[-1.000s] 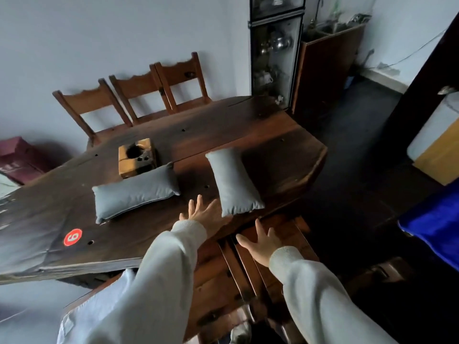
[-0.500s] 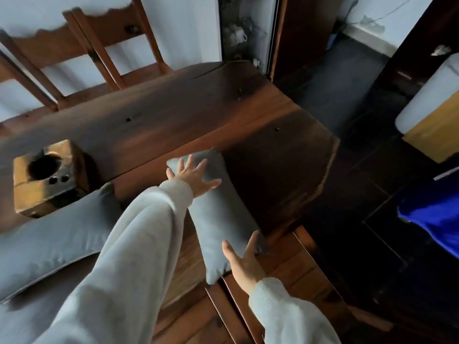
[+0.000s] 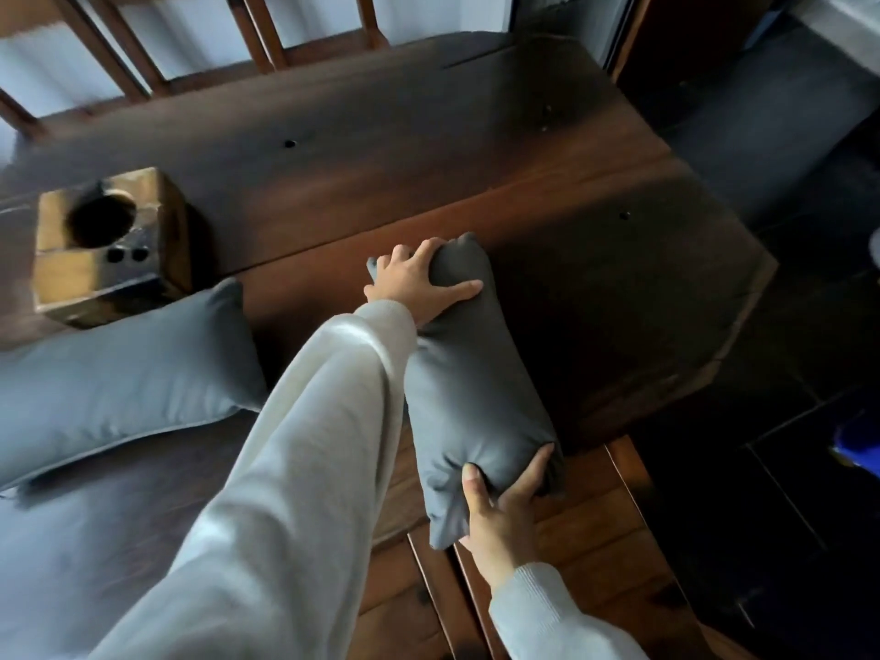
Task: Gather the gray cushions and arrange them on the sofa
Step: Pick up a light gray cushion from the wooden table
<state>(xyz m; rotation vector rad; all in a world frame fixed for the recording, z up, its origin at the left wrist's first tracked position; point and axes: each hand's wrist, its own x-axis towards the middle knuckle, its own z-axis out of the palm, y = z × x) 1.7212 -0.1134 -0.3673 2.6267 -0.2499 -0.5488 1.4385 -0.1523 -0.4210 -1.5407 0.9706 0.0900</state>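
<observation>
Hands grip one gray cushion (image 3: 469, 373) at both ends: the left hand (image 3: 416, 283) curls over its far end, fingers pressed into the fabric, while the right hand (image 3: 500, 509) clamps the near end, which overhangs the table (image 3: 428, 159) edge above a wooden bench (image 3: 595, 564). Beyond the left hand the dark tabletop lies bare to its far edge. Left of that arm rests a second gray cushion (image 3: 119, 378), touching a wooden block (image 3: 102, 245).

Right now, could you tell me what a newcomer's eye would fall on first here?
Both hands gripping one gray cushion at the wooden table's near edge: left hand on its far end, right hand on its near end. A second gray cushion lies left, beside a wooden block.
</observation>
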